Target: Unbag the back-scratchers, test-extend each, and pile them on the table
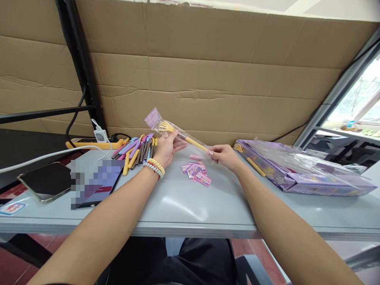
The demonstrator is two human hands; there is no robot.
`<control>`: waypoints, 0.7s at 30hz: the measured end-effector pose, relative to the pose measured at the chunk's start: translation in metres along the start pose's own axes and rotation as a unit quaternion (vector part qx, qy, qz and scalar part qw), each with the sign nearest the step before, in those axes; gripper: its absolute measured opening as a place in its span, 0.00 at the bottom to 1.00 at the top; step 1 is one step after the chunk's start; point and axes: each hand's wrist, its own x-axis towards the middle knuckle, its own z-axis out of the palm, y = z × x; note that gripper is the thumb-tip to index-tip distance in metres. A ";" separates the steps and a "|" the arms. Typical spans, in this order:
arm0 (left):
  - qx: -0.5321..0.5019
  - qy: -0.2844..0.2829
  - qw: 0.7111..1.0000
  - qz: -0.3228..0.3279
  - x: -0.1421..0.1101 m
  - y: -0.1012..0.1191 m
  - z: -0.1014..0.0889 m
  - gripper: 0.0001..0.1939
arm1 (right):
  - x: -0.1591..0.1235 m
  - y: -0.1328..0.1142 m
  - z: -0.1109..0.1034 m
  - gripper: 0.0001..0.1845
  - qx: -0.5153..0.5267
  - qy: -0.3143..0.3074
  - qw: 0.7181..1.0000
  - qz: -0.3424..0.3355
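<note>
Bagged yellow back scratcher (196, 143): slanted, held above grey table (178, 202). Left hand (168, 148) grips bag near the claw; right hand (222, 155) pinches bag at handle end. Pink-purple cards (196, 171) overlap on table below. Bundled scratchers (136, 151) lie left, purple box (326, 189) right.

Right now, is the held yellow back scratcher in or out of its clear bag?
In. The clear bag surrounds the back scratcher, its plastic showing over the claw and along the handle toward the right hand.

The sleeve (190, 137) is glossy clear plastic, the backboard (198, 75) matt cardboard.
</note>
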 end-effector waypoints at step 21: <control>-0.009 0.070 0.997 0.020 0.005 0.009 -0.004 0.10 | 0.002 -0.004 -0.006 0.16 0.235 0.033 0.971 0.027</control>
